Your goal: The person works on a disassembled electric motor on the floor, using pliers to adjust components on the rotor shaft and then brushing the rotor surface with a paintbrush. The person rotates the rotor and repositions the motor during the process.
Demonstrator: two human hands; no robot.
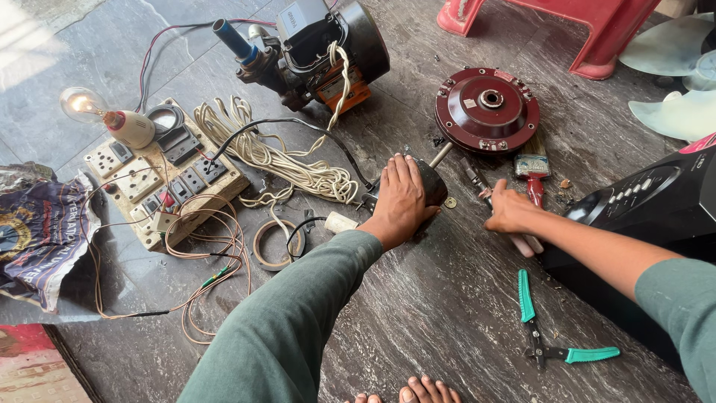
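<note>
Nearest, green-handled wire strippers (556, 328) lie on the grey floor (418, 313). Left hand (403, 198): palm pressed flat, fingers spread, over a dark rounded motor part (432, 183), its shaft pointing at the maroon fan motor housing (487, 110). Right hand (511, 213): grip closed round a pale-handled tool (485, 190), just beside a red paintbrush (532, 173). Farther left: coiled cord (283, 160), switchboard (160, 175), lit bulb (82, 104).

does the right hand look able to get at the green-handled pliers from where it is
Probably yes: the right hand grips a tool handle, but the green-handled pliers lie uncovered on the floor just below its forearm, nothing between them.
</note>
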